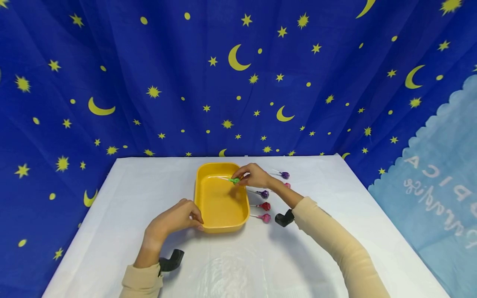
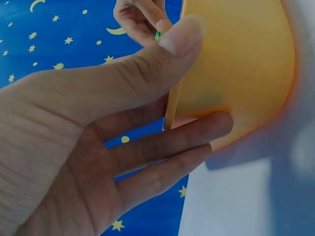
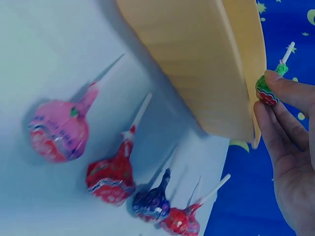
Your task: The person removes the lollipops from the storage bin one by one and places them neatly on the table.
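Note:
A yellow rectangular tray (image 1: 220, 227) stands on the white table. My left hand (image 1: 179, 219) grips its near left corner; in the left wrist view the thumb lies on one side of the wall and the fingers (image 2: 167, 145) on the other. Over the tray's far right part, my right hand (image 1: 255, 176) pinches a green-wrapped lollipop (image 1: 234, 181) by its head, with the white stick pointing left. In the right wrist view the lollipop (image 3: 268, 88) shows green and red wrapping between thumb and fingertips, beside the tray's rim.
Right of the tray lie several wrapped lollipops, among them a near pink one (image 1: 265, 218), a red one (image 1: 265, 206), a purple one (image 1: 263, 194) and a far purple one (image 1: 285, 175). A blue curtain (image 1: 186, 82) with moons and stars hangs behind the table.

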### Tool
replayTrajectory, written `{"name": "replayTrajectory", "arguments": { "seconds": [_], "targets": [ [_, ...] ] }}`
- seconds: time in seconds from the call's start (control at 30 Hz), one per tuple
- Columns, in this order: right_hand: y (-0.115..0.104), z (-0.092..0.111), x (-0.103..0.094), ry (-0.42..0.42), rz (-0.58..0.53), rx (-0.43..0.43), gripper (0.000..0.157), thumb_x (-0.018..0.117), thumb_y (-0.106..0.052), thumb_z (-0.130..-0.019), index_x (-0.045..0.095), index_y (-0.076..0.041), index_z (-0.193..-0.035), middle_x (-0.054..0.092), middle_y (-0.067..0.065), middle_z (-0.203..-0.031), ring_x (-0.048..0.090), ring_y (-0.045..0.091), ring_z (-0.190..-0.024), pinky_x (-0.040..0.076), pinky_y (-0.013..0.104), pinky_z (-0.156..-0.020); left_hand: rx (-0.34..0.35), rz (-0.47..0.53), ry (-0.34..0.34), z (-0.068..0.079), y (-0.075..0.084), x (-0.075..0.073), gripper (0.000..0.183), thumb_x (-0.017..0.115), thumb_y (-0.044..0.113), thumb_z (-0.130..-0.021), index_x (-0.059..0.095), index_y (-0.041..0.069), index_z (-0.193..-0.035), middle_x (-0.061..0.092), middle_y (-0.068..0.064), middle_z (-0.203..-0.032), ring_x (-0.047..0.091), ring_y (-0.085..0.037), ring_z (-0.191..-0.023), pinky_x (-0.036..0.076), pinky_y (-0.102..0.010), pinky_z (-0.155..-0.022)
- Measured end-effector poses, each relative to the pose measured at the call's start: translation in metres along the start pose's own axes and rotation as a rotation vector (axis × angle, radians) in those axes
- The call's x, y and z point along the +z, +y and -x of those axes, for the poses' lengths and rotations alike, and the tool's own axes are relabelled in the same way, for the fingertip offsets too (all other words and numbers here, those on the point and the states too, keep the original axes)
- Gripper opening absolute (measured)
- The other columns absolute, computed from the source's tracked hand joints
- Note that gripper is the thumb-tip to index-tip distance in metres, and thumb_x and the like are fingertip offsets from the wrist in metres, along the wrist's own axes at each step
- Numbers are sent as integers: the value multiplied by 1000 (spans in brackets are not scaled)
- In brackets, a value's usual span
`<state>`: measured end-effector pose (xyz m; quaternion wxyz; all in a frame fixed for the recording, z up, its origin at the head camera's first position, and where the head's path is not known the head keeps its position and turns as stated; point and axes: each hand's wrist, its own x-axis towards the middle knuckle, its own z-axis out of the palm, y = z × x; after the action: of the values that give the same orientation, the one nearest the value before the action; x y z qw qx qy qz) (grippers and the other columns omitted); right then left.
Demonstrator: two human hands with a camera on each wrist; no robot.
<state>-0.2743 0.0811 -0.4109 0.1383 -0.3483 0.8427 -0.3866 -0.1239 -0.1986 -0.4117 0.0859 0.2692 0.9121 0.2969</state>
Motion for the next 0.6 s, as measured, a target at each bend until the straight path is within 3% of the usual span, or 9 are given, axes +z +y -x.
{"name": "replayTrajectory", "arguments": {
  "seconds": [0.4, 0.6],
  "targets": [
    [9, 30, -7, 19, -95, 38, 27, 74, 3, -82, 71, 3, -109, 71, 17, -108, 68, 25, -97, 56, 29, -83, -9, 4, -23, -1, 0, 1, 6, 81, 20, -77, 76, 20, -74, 67, 16, -71, 53, -2, -69, 46, -24, -68],
    [10, 38, -12, 26, -86, 30, 25, 74, 3, -82, 70, 3, -107, 71, 18, -106, 67, 29, -98, 56, 29, -84, -4, 35, -33, -3, 0, 1, 5, 81, 19, -78, 77, 17, -76, 69, 12, -72, 54, -4, -67, 47, -22, -65]
  ]
}}
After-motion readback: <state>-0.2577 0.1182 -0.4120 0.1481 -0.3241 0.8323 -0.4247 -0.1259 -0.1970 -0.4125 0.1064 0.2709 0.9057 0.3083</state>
